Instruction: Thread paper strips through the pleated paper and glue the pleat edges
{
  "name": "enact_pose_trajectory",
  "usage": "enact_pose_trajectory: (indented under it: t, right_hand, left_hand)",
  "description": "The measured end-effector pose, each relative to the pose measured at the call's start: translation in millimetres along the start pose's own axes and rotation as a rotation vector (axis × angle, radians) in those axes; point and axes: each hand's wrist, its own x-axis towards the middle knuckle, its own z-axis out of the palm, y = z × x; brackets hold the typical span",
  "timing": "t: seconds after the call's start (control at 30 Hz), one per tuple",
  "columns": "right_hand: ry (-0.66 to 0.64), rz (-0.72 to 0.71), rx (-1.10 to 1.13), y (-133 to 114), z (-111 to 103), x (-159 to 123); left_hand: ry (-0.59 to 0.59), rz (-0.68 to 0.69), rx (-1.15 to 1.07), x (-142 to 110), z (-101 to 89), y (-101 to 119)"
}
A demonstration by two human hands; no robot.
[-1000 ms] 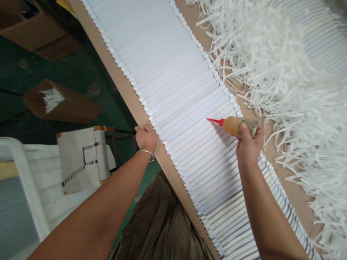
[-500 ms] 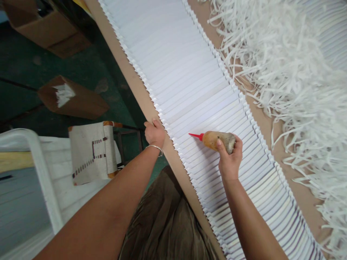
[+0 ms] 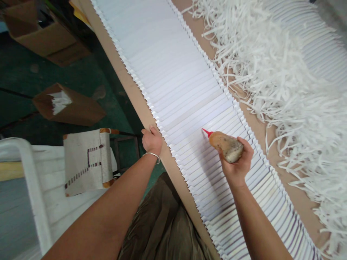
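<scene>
My right hand (image 3: 240, 162) is wrapped round a stained, yellowish glue bottle (image 3: 227, 146) with a red pointed nozzle. The nozzle tip points at the long row of overlapping white paper pieces (image 3: 179, 86), at or just above their surface; whether it touches I cannot tell. These pieces lie in a fanned band with notched edges, running diagonally along the table. My left hand (image 3: 152, 140), with a bracelet at the wrist, is closed over the near edge of the brown tabletop (image 3: 132, 97), left of the band.
A heap of thin white strips (image 3: 260, 61) lies beyond the band, with another fanned row (image 3: 322, 47) behind it. On the left are a woven stool (image 3: 84, 159), a white plastic chair (image 3: 36, 202), an open carton (image 3: 48, 39) and a smaller box (image 3: 73, 108) with white scraps.
My right hand has moved the glue bottle to the right across the band and tipped it more steeply. My left hand keeps its place at the table edge. The view has shifted slightly.
</scene>
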Motion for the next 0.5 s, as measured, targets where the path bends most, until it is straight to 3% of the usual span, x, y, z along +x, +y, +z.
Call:
enact_pose_trajectory:
  t: [0.1, 0.2, 0.33, 0.5]
  right_hand:
    - [0.208, 0.099, -0.018, 25, -12, 49]
    - [0.361, 0.308, 0.199, 58, -15, 97]
    - [0.382, 0.48, 0.457, 89, -9, 134]
    - [0.386, 0.499, 0.515, 100, 1, 147]
  left_hand:
    - [0.003, 0.011, 0.006, 0, -2.2, 1]
    - [0.005, 0.015, 0.009, -1, -4.5, 2]
    - [0.015, 0.01, 0.029, 1, -3.3, 1]
    - [0.021, 0.009, 0.028, 3, -1.1, 0]
